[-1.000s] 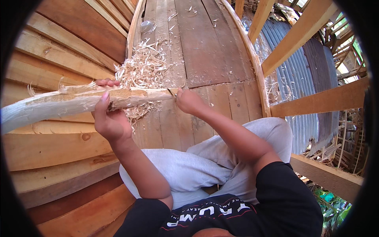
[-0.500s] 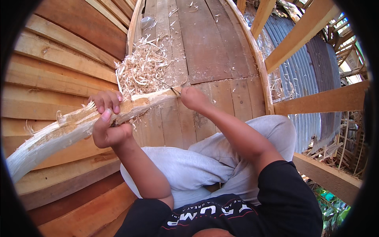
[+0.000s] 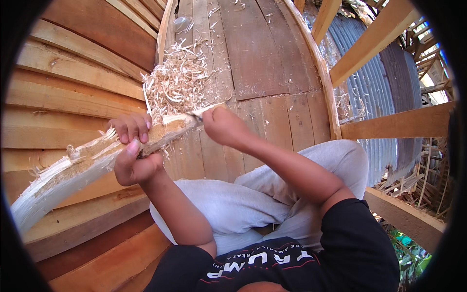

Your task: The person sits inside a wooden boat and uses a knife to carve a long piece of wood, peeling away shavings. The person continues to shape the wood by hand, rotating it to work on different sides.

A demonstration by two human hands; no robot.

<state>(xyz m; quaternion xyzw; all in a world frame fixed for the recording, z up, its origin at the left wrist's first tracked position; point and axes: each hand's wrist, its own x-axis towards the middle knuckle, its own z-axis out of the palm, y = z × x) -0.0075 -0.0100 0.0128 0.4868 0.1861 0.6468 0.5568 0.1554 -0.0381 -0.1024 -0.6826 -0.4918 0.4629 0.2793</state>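
Observation:
A long, pale wooden pole (image 3: pixel 73 168) slants from the lower left toward the middle, its surface rough and partly peeled with curls of wood standing up. My left hand (image 3: pixel 138 165) is closed around it, the thumb on the near side and the fingers over the far side. Near the pole's far right end, my right hand (image 3: pixel 221 125) is closed on a knife (image 3: pixel 195 117). Only a short dark blade shows, resting against the wood; the handle is hidden inside the fist.
Beyond the pole lies a heap of wood shavings (image 3: pixel 177 85) on the plank floor (image 3: pixel 258 58). A clear cup-like container (image 3: pixel 182 25) stands farther back. A board wall (image 3: pixel 68 92) rises at left; wooden rails (image 3: pixel 399 120) and corrugated metal sheets (image 3: pixel 369 82) are at right.
My right hand and the knife have moved left along the pole, away from its tip. My left hand holds the same spot on the pole.

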